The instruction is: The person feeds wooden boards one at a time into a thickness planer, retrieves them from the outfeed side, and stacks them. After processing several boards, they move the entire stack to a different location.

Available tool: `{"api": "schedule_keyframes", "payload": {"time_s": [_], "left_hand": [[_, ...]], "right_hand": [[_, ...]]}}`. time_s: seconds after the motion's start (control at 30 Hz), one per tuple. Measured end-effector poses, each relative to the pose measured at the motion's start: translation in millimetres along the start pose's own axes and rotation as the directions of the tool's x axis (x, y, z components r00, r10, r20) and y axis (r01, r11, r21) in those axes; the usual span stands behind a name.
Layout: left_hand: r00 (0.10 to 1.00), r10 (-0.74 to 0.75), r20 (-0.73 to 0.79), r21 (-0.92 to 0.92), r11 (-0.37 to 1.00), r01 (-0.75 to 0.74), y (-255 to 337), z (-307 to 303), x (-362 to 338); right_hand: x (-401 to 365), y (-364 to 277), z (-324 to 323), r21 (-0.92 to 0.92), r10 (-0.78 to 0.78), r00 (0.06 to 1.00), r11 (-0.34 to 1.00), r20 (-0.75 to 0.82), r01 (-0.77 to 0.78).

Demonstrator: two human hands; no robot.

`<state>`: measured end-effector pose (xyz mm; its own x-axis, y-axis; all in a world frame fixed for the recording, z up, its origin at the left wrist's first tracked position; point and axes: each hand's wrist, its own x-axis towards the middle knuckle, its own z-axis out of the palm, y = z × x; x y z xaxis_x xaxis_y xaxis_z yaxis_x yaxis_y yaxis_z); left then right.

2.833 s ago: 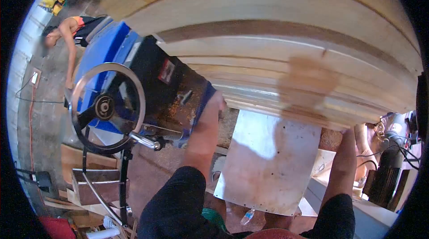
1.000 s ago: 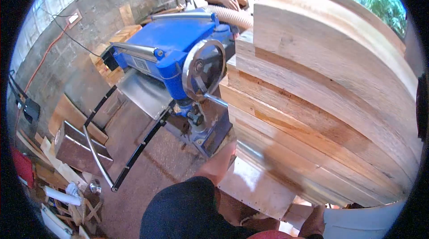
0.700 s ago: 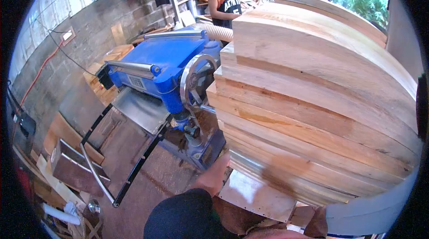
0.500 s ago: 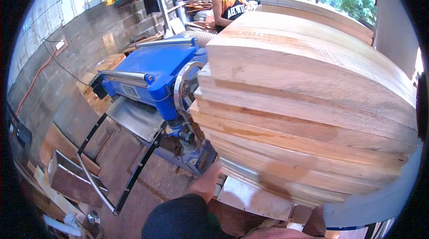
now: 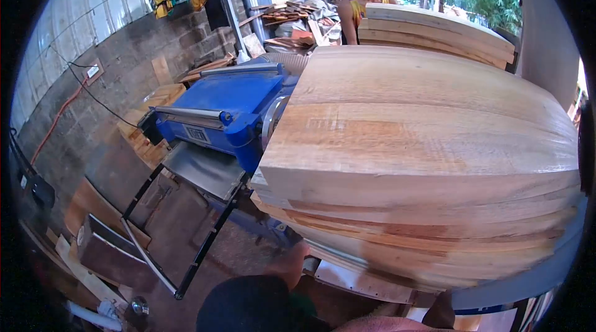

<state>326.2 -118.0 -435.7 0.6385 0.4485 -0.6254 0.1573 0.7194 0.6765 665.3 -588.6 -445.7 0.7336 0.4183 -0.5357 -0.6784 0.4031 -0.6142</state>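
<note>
A tall stack of thick wooden boards (image 5: 397, 130) fills the middle and right of the view, with its near edge facing me. My left hand (image 5: 300, 251) is at the stack's lower left corner, by the bottom boards, and seems to touch them. Its fingers are hidden or blurred. My right hand (image 5: 440, 313) shows only as a dark shape below the stack's near side, with its fingers out of sight. Under the boards is a pale, flat panel (image 5: 360, 281).
A blue planer (image 5: 233, 93) with a metal table (image 5: 205, 167) and black extension rails (image 5: 205, 251) stands left of the stack. Behind the stack, a person (image 5: 351, 18) stands beside another board pile (image 5: 434, 31). Wood scraps (image 5: 288, 12) are heaped at the back.
My view has shifted, showing more of the stack's top and less of its side. The person behind has moved right and bends toward the far pile. My hands stay low at the stack.
</note>
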Motion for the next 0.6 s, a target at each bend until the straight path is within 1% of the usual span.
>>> {"api": "schedule_keyframes", "payload": {"time_s": [0.17, 0.23, 0.27, 0.33, 0.37, 0.4, 0.43, 0.47, 0.5, 0.53, 0.57, 0.6], "left_hand": [[1.0, -0.016, 0.017, 0.055, 0.998, 0.015, -9, -11, -15], [0.998, -0.011, 0.056, 0.107, 0.994, 0.005, -11, -20, -23], [0.996, -0.005, 0.093, 0.14, 0.99, -0.008, -12, -24, -29], [0.958, 0.029, 0.284, 0.241, 0.965, -0.1, -10, -44, -35], [0.946, 0.015, 0.322, 0.28, 0.954, -0.11, -7, -52, -41], [0.989, -0.064, -0.136, 0.066, 0.995, 0.073, 4, -21, -81], [0.985, 0.013, -0.172, 0.132, 0.991, 0.01, 18, -7, -113], [0.966, 0.169, -0.196, 0.201, 0.971, -0.129, 24, -4, -139], [0.923, 0.333, -0.194, 0.26, 0.924, -0.279, 35, 2, -157], [0.859, 0.489, -0.154, 0.23, 0.863, -0.45, 53, 6, -172], [0.77, 0.626, -0.123, 0.184, 0.777, -0.602, 74, 13, -190], [0.686, 0.722, -0.086, 0.263, 0.681, -0.684, 106, 33, -226]], "right_hand": [[-11, 5, -11, 0.024, 0.005, 1.0, 1.0, 0.017, -0.005], [-19, 6, -17, 0.032, 0.007, 1.0, 0.999, 0.025, -0.008], [-23, 7, -19, 0.033, 0.014, 1.0, 0.999, 0.027, -0.015], [-33, 3, -22, 0.038, 0.019, 0.999, 0.999, 0.025, -0.02], [-41, 4, -27, 0.034, 0.027, 0.999, 0.999, 0.024, -0.027], [-51, 7, -36, 0.025, 0.032, 0.999, 0.999, 0.025, -0.033], [-63, 13, -45, 0.002, 0.05, 0.999, 0.999, 0.022, -0.05], [-81, 19, -56, -0.057, 0.075, 0.997, 0.995, -0.02, -0.076], [-111, 13, -58, -0.241, 0.15, 0.966, 0.95, -0.21, -0.199], [-137, 15, -61, -0.375, 0.187, 0.893, 0.858, -0.408, -0.351], [-165, 19, -51, -0.541, 0.105, 0.858, 0.736, -0.504, -0.408], [-187, 20, -36, -0.665, 0.011, 0.815, 0.571, -0.579, -0.48]]}}
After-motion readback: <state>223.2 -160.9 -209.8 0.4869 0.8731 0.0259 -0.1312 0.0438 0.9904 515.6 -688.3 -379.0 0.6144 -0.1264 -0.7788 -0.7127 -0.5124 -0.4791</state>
